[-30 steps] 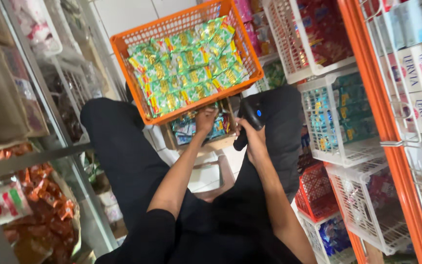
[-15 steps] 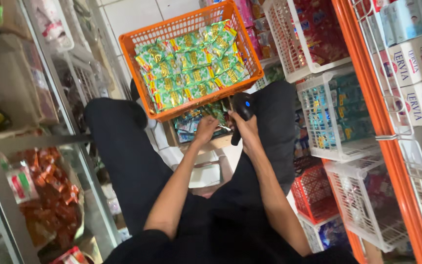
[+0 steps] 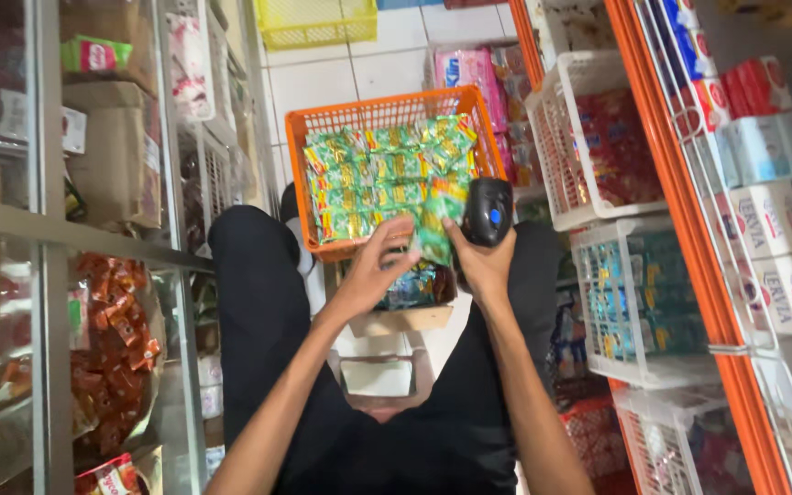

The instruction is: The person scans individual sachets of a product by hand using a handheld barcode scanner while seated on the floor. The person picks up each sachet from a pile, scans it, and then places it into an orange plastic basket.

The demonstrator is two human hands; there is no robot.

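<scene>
The aisle is tight: a glass-fronted shelf unit (image 3: 93,275) fills the left of the frame and white wire baskets (image 3: 634,302) on an orange rack crowd the right, leaving a narrow strip of white tile floor (image 3: 359,73) at upper centre. There an orange basket (image 3: 309,183) of green snack packets sits, its near rim at the person's knees. The left hand (image 3: 373,270) reaches forward, fingers pinching a green snack packet (image 3: 437,229) at centre frame. The right hand (image 3: 478,266) is clasped around a black barcode scanner (image 3: 488,211), just beside that packet.
</scene>
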